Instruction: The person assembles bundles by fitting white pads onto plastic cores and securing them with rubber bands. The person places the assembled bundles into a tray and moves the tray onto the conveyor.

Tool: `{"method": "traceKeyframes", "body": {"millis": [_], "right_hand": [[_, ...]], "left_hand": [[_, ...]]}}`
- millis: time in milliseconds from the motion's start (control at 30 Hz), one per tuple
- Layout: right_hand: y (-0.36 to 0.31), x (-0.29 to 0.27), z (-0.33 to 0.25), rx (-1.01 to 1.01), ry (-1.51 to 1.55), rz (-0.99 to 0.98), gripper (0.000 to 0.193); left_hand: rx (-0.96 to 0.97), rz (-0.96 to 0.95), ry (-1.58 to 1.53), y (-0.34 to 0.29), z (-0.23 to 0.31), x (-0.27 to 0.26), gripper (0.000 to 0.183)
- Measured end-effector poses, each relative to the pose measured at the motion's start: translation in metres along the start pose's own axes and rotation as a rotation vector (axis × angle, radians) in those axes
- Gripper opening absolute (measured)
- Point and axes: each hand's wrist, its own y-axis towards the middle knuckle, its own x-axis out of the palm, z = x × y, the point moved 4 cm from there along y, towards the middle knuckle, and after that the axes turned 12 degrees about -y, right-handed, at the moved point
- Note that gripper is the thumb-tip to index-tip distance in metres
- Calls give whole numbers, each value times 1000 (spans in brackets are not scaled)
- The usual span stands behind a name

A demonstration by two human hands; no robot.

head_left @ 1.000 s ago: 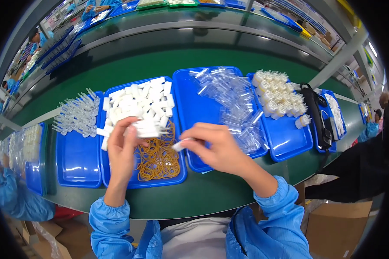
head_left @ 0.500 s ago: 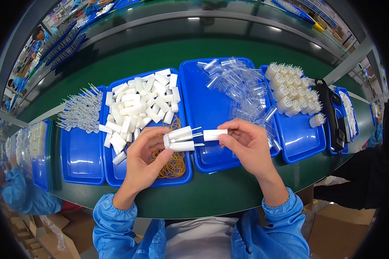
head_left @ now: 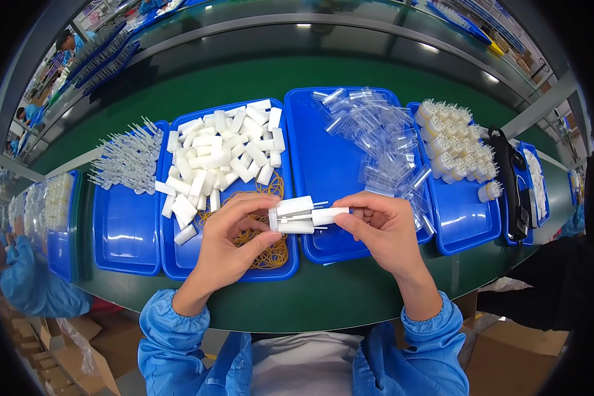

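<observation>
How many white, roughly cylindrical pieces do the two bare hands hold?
3 visible: upper white piece and lower white piece, at the left hand; third white piece, in the right hand. More may be hidden.

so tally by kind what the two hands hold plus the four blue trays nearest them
Pronged piece in the left hand: 1
White block in the right hand: 1
Tray of pronged parts: 1
Tray of white blocks and rubber bands: 1
Tray of clear sleeves: 1
Tray of pale bundles: 1
Total: 6
</observation>
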Motion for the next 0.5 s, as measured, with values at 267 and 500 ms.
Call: {"method": "traceKeyframes", "body": {"millis": [267, 500], "right_hand": [[1, 3, 1, -2, -34, 18, 20], [0, 1, 4, 7, -108, 50, 18]], "left_hand": [[-2, 3, 21, -1, 1, -2, 42], [0, -2, 20, 0, 2, 0, 41]]}}
